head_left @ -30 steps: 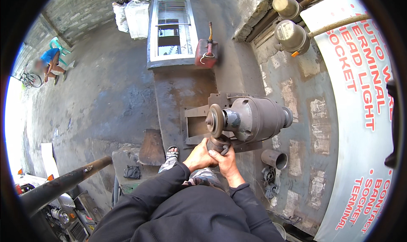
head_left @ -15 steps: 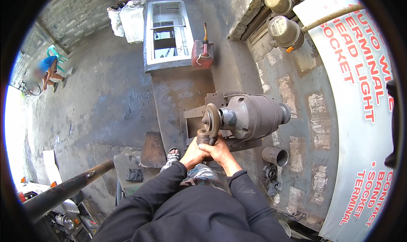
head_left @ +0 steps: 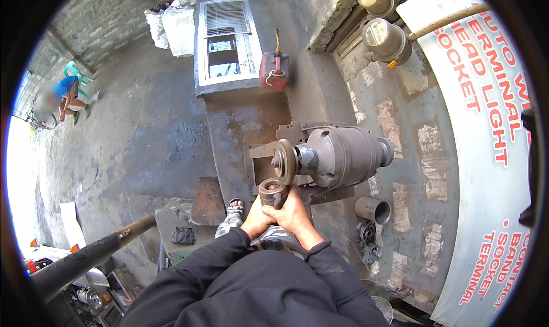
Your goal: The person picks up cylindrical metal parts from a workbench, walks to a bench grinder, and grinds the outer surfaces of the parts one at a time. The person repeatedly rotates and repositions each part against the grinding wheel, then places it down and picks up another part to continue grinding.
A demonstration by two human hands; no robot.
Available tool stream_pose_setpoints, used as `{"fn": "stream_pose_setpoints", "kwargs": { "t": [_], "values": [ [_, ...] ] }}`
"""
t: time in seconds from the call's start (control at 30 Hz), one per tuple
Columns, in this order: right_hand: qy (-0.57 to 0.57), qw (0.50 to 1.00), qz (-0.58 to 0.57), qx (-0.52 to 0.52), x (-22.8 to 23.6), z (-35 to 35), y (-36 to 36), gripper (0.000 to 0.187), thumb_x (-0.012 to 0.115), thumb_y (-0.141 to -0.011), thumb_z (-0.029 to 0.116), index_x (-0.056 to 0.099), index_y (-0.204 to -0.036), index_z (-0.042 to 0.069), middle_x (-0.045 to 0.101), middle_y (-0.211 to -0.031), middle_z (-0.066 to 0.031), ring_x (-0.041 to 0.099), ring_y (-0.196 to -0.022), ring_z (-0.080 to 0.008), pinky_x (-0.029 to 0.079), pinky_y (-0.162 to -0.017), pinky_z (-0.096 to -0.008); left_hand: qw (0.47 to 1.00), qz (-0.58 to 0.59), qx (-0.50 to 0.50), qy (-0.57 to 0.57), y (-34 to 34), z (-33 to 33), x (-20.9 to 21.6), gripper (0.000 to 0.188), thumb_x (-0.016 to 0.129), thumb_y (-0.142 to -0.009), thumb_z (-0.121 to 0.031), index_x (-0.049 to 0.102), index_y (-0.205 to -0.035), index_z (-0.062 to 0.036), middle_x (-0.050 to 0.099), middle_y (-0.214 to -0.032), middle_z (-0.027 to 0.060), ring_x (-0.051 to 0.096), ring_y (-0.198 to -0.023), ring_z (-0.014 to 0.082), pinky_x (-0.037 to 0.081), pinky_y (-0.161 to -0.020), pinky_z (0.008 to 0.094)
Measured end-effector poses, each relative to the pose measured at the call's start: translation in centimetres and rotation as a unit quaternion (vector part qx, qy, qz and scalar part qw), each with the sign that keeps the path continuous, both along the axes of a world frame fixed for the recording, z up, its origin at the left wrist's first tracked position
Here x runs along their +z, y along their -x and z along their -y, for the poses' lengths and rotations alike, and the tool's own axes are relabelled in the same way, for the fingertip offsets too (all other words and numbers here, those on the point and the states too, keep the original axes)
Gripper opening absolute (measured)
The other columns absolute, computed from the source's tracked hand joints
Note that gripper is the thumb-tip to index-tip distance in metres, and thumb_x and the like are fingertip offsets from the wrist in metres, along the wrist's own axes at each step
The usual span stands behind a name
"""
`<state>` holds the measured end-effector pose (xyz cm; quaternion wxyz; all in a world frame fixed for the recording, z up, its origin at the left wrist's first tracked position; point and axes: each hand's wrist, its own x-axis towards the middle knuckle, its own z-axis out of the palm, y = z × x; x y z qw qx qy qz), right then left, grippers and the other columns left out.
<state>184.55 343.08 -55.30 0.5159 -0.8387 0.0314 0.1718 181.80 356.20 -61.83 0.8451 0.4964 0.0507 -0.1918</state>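
Note:
Both hands are closed round a brown, cup-shaped round metal part [head_left: 272, 195] with a ringed recess in its top. My left hand [head_left: 257, 218] grips its near left side. My right hand [head_left: 293, 212] wraps its right side, the thumb lying toward the left hand. Just beyond the part is a worn round wheel [head_left: 284, 161] on the shaft of a grey bench grinder motor [head_left: 346, 156]. The part's top edge lies close by the wheel's lower rim; I cannot tell whether they touch. Some fingers are hidden under the part.
A metal pipe piece [head_left: 374, 210] and dirty gear-like parts [head_left: 366, 235] lie right of my arm. A red jug [head_left: 274, 72] stands beyond the grinder, beside a white-framed window [head_left: 229, 44]. A thick pole [head_left: 97, 255] crosses at lower left. Another person [head_left: 70, 95] bends down far left.
Both hands have drawn the metal part slightly toward me and tipped it, so its ringed top now shows more. Before, it sat up against the wheel's lower rim.

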Motion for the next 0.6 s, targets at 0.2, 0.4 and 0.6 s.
{"fn": "stream_pose_setpoints", "kwargs": {
  "t": [0.2,0.4,0.6],
  "values": [
    [-0.009,1.0,0.022,-0.012,2.6,0.9,1.3,0.092,0.093,-0.074,0.021,0.039,-0.144,-0.004,0.063,-0.132,-0.0205,0.063,-0.124,-0.0303,0.05,-0.108,-0.0427,0.999,0.038,0.012,-0.003,0.6,1.5,0.4,0.087,0.093,-0.075,-0.01,0.044,-0.146,-0.006,0.061,-0.138,0.0101,0.06,-0.125,0.0197,0.048,-0.11,0.0383],
    [-0.059,0.998,0.009,0.011,1.9,1.4,0.7,0.092,0.092,-0.074,0.018,0.038,-0.146,-0.004,0.061,-0.135,-0.02,0.06,-0.128,-0.0281,0.047,-0.111,-0.0416,0.998,0.038,0.045,-0.012,0.8,1.8,1.0,0.082,0.093,-0.074,-0.01,0.046,-0.141,-0.0047,0.063,-0.134,0.0107,0.062,-0.122,0.0201,0.05,-0.107,0.0383],
    [-0.11,0.993,-0.044,0.02,0.2,1.1,-0.8,0.084,0.092,-0.073,0.013,0.044,-0.141,-0.002,0.062,-0.132,-0.0168,0.061,-0.123,-0.0272,0.048,-0.11,-0.0409,0.995,0.004,0.061,-0.076,0.0,1.3,1.6,0.078,0.091,-0.072,-0.01,0.047,-0.136,-0.0026,0.065,-0.128,0.013,0.064,-0.116,0.0223,0.052,-0.104,0.0388]
  ]
}}
